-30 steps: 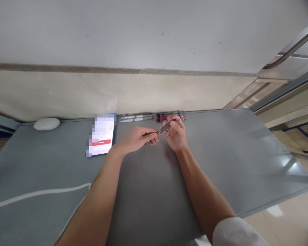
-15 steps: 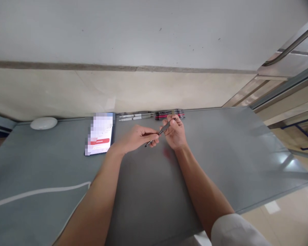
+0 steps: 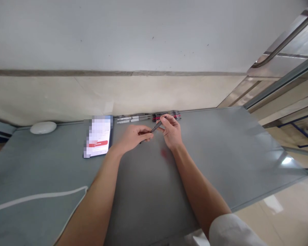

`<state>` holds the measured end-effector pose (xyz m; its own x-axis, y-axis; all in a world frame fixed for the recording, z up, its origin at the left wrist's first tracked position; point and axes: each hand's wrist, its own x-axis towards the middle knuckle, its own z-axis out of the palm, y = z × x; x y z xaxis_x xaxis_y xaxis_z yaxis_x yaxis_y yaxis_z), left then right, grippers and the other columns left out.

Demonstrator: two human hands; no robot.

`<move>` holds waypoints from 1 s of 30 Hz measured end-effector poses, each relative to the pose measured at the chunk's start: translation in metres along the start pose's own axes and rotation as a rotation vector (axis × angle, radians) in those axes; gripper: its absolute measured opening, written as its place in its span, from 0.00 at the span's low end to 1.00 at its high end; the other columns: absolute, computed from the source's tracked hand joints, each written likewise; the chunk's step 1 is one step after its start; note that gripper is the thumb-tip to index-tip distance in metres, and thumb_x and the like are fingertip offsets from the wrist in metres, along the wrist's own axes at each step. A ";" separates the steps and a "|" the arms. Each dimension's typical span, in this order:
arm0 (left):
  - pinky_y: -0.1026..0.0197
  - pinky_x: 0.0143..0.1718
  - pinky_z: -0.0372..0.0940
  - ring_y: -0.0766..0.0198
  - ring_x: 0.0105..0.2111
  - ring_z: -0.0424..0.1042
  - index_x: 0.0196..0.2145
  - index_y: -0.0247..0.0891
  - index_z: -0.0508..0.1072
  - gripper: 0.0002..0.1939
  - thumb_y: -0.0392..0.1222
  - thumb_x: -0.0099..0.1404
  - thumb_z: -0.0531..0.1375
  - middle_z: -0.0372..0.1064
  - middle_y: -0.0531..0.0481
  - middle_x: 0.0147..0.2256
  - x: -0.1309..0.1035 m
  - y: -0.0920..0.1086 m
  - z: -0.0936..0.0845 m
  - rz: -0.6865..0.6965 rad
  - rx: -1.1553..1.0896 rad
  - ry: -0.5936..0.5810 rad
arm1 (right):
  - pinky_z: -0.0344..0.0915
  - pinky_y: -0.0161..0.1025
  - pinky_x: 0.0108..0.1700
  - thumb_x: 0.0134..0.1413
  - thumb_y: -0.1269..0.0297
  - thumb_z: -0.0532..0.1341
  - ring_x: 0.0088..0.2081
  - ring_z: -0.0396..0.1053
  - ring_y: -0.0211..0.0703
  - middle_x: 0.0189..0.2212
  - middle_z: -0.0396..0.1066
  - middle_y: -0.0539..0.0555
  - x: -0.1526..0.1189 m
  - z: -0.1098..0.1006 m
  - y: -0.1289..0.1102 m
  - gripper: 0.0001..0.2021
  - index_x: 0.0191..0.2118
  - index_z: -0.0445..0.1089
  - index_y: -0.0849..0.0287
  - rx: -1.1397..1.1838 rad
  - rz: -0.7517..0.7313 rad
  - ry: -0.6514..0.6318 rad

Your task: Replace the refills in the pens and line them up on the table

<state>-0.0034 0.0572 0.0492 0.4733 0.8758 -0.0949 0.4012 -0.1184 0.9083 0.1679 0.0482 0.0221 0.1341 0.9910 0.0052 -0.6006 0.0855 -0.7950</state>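
Pinching a slim dark pen (image 3: 156, 127) between them, the left hand (image 3: 133, 136) and right hand (image 3: 171, 131) met close together above the grey table (image 3: 220, 150). It slanted up toward the right fingers, its middle glinting metallic. Just beyond the hands lay a row of pens (image 3: 149, 117); left of the left hand, a phone (image 3: 98, 136).

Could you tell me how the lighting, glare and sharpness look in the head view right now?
Head view: soft, even light; pale glare on the table at its right end and on the floor beyond. Wide-angle bending curves the table edges and wall line. The phone screen is pixelated. The left hand and right hand holding the pen look slightly soft, and fine detail is lost.
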 end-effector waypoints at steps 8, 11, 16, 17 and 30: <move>0.59 0.36 0.67 0.63 0.28 0.73 0.36 0.39 0.78 0.12 0.48 0.56 0.67 0.76 0.50 0.30 0.008 -0.006 0.013 0.012 -0.310 0.300 | 0.72 0.36 0.33 0.43 0.56 0.69 0.34 0.72 0.38 0.33 0.73 0.49 0.001 -0.007 0.000 0.14 0.37 0.74 0.54 -0.216 -0.046 0.080; 0.59 0.37 0.69 0.64 0.29 0.74 0.37 0.37 0.78 0.15 0.48 0.54 0.69 0.77 0.47 0.32 0.012 -0.003 0.020 0.005 -0.587 0.432 | 0.71 0.36 0.33 0.44 0.54 0.68 0.34 0.72 0.39 0.33 0.75 0.50 -0.002 -0.009 0.002 0.12 0.35 0.75 0.54 -0.410 -0.096 0.045; 0.56 0.42 0.69 0.63 0.33 0.77 0.35 0.37 0.74 0.15 0.47 0.53 0.70 0.78 0.48 0.35 0.016 0.003 0.035 0.062 -0.862 0.631 | 0.71 0.40 0.40 0.48 0.53 0.66 0.36 0.74 0.42 0.35 0.77 0.51 -0.009 -0.009 0.004 0.11 0.37 0.77 0.51 -0.711 -0.202 -0.028; 0.56 0.43 0.69 0.63 0.34 0.77 0.34 0.37 0.73 0.15 0.47 0.53 0.70 0.78 0.48 0.35 0.016 0.005 0.039 0.065 -0.894 0.663 | 0.71 0.40 0.40 0.48 0.53 0.66 0.37 0.74 0.42 0.35 0.77 0.50 -0.010 -0.009 0.004 0.11 0.37 0.77 0.50 -0.750 -0.217 -0.048; 0.52 0.52 0.66 0.57 0.48 0.75 0.32 0.38 0.71 0.13 0.47 0.55 0.68 0.77 0.46 0.44 0.006 0.008 0.061 0.045 -0.980 0.648 | 0.72 0.38 0.38 0.46 0.53 0.67 0.37 0.74 0.42 0.34 0.78 0.51 -0.004 -0.016 0.004 0.13 0.36 0.77 0.54 -0.526 -0.075 -0.023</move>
<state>0.0500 0.0329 0.0311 -0.1286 0.9879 -0.0868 -0.5143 0.0084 0.8576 0.1773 0.0427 0.0092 0.1411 0.9866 0.0823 -0.1127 0.0986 -0.9887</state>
